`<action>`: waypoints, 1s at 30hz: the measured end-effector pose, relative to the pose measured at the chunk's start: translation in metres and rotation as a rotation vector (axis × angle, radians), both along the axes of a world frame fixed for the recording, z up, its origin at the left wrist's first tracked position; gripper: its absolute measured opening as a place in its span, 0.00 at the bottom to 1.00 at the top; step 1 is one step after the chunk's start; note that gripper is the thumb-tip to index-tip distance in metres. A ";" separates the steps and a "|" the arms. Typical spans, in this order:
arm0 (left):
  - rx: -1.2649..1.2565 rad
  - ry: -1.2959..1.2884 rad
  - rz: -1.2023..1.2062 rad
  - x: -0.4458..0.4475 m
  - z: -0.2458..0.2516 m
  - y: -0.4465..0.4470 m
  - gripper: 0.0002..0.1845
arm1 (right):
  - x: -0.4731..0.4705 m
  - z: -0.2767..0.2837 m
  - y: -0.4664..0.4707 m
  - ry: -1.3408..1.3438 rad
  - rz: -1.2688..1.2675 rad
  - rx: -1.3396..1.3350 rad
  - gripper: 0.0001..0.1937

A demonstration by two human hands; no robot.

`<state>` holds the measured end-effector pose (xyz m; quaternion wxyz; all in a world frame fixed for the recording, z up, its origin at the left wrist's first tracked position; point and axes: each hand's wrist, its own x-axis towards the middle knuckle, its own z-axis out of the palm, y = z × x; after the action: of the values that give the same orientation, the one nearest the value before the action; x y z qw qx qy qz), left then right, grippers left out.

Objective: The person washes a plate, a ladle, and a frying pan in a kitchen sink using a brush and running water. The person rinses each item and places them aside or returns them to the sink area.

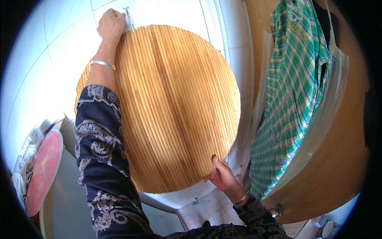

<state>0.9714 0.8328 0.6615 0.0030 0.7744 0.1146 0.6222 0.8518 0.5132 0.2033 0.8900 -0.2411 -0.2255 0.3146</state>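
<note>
A large round mat of narrow wooden or bamboo slats stands upright before me against a white tiled wall. My right hand grips its lower right edge, thumb on the slatted face and fingers behind. Up at the mat's upper left rim, my left hand is curled in a fist beside a small metal wall hook. Something thin and clear hangs between the hook and the rim. What lies inside the left fist is hidden.
To the right, a green plaid garment and clear plastic hang on a wooden door with a metal knob. A pink oval board or mat leans at the left beside plastic bags. Below is a tiled floor.
</note>
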 end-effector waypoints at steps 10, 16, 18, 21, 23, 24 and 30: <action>0.547 0.014 -0.596 -0.080 -0.140 -0.196 0.05 | 0.001 -0.067 -0.029 0.183 -0.162 -0.354 0.16; 0.475 0.959 -1.419 -0.206 -0.219 -0.330 0.12 | -0.070 -0.151 -0.030 0.284 -0.220 -0.406 0.14; 0.395 1.090 -1.613 -0.226 -0.229 -0.339 0.13 | -0.097 -0.170 -0.035 0.290 -0.105 -0.584 0.14; 0.441 0.929 -1.784 -0.253 -0.257 -0.355 0.09 | -0.124 -0.181 -0.052 0.290 -0.062 -0.724 0.14; 0.498 0.855 -1.838 -0.272 -0.267 -0.354 0.09 | -0.143 -0.182 -0.053 0.295 -0.048 -0.783 0.14; 0.561 0.849 -1.864 -0.277 -0.256 -0.352 0.10 | -0.150 -0.182 -0.061 0.304 -0.063 -0.811 0.14; 1.071 0.112 -1.076 -0.330 -0.289 -0.395 0.27 | -0.193 -0.191 -0.087 0.306 -0.121 -0.778 0.15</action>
<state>0.6414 0.4377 0.3724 -0.0760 0.6497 -0.5963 0.4654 0.6588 0.4262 0.0126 0.7725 -0.5226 0.0593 0.3558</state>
